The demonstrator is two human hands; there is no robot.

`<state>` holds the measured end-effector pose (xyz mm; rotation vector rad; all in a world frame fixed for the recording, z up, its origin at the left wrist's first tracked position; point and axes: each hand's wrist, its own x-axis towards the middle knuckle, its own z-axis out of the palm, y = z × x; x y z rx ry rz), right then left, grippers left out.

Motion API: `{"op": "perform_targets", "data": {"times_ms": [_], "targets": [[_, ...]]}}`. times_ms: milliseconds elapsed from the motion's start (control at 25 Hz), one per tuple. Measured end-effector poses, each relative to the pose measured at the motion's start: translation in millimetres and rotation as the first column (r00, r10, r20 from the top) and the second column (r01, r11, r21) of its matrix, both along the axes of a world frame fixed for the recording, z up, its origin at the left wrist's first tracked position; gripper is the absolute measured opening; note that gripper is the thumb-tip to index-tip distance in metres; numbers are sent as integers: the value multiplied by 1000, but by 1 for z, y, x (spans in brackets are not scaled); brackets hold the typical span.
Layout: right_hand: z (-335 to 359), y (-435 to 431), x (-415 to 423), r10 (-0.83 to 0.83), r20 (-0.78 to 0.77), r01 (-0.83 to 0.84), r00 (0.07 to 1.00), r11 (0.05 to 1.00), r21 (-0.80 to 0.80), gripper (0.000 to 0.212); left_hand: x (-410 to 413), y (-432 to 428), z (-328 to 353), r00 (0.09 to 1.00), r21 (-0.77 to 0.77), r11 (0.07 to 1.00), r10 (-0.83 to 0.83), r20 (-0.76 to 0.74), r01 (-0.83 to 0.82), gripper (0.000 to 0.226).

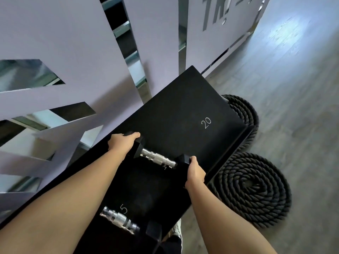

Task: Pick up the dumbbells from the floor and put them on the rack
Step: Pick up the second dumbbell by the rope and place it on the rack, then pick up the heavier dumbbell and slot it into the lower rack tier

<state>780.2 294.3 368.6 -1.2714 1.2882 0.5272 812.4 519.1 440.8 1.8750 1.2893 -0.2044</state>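
Observation:
A black hex dumbbell with a knurled steel handle (158, 159) lies across the black rack shelf (179, 114). My left hand (122, 143) wraps over its far head, and my right hand (196, 171) grips its near head at the shelf's front edge. A second dumbbell (119, 219) rests lower on the same shelf, beside a white "5" mark, partly hidden under my left forearm. A white "20" is printed further along the shelf, where no dumbbell sits.
Two coils of thick black battle rope (251, 187) lie on the grey floor right of the rack. A pale wall panel with mirrored cut-outs (73, 52) stands right behind the rack. Open grey floor (293, 88) stretches to the right.

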Motion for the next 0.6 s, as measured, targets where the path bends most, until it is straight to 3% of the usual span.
{"op": "perform_targets", "data": {"times_ms": [120, 200, 360, 440, 600], "targets": [[-7, 2, 5, 36, -23, -37, 999, 999, -35, 53, 5, -4, -7, 1000, 43, 999, -1, -12, 1, 43], [-9, 2, 6, 62, -29, -64, 998, 994, -85, 60, 6, -8, -8, 1000, 71, 997, -1, -20, 3, 44], [-7, 6, 7, 274, 67, -246, 959, 929, -277, 50, 4, -16, -5, 998, 194, 979, -49, -47, 57, 52], [2, 8, 14, 459, 182, -373, 869, 852, -366, 47, 2, -23, -1, 982, 310, 933, -190, -14, 185, 53], [25, 0, 25, 760, 291, -487, 581, 612, -623, 48, -3, -45, 12, 887, 484, 789, -459, 55, 379, 58]]}}
